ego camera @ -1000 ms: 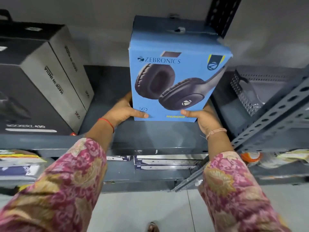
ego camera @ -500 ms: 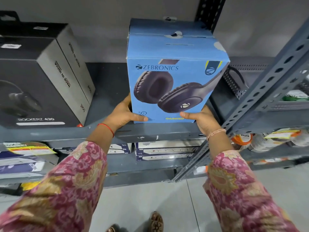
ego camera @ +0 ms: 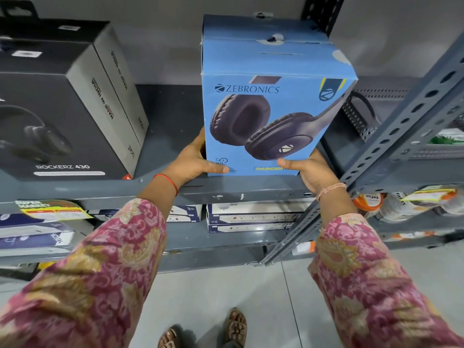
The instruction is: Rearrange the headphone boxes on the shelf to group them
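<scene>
Spanning the width of the head view, the grey steel shelf (ego camera: 160, 189) carries the stock at chest height, with a slotted upright (ego camera: 411, 116) slanting across the right side and a plain pale wall behind. On the left stand the black Rockerz 430 headphone boxes (ego camera: 62, 116), two deep, squared to the front edge. Well apart from them, with bare shelf between, sits the blue Zebronics headphone box (ego camera: 273, 106), upright, its lower front edge at the shelf lip; a second blue box (ego camera: 261, 30) shows just behind it.

The left hand (ego camera: 193, 162) is closed on the box's lower left corner, thumb across the front face. The right hand (ego camera: 311, 172) clasps the lower right corner the same way. Whether the box rests on the shelf or is lifted clear of it cannot be told.

The step in hand looks like positioning this blue box in its group. The next move probably calls for squaring it against the blue box behind, keeping it level, since it is tall and held low, and keeping its right corner off the upright.

Lower shelves hold flat white and blue cartons (ego camera: 251, 217) and, at right, jars with orange lids (ego camera: 371, 202). A perforated grey basket (ego camera: 361, 114) sits behind the upright. Pale floor tiles (ego camera: 226, 292) lie below, where sandalled feet (ego camera: 236, 325) show.
</scene>
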Demonstrator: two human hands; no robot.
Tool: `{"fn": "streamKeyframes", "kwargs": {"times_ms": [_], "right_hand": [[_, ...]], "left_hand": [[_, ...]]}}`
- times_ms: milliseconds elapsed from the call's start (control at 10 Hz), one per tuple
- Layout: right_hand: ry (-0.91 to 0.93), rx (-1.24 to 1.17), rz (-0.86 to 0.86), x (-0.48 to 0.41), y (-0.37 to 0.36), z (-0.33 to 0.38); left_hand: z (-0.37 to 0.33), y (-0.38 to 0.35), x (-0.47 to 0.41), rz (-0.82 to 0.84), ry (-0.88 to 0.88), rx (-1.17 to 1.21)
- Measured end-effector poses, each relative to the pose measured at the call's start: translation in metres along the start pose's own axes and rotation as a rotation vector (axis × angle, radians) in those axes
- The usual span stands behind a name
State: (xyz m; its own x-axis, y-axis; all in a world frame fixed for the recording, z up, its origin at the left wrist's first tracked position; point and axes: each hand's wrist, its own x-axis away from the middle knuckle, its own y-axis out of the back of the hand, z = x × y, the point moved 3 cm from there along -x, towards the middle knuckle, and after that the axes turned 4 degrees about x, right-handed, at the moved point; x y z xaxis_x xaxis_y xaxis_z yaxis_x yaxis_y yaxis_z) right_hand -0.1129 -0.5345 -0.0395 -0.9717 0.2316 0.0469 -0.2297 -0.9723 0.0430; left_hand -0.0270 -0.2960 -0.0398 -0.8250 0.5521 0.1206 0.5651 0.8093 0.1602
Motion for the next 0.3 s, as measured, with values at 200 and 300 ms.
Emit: {"fn": "streamKeyframes", "kwargs": {"times_ms": [200,300], "right_hand": [[0.104,0.076,-0.252,0.029,-0.013,-0.006],[0.209,0.172,-0.639,0.074,-0.053,-0.028]], "left_hand": [[0.009,0.012,0.019,0.052,0.028,-0.073],[0.020,0.023,0.073,-0.303,-0.167,-0.156]]}}
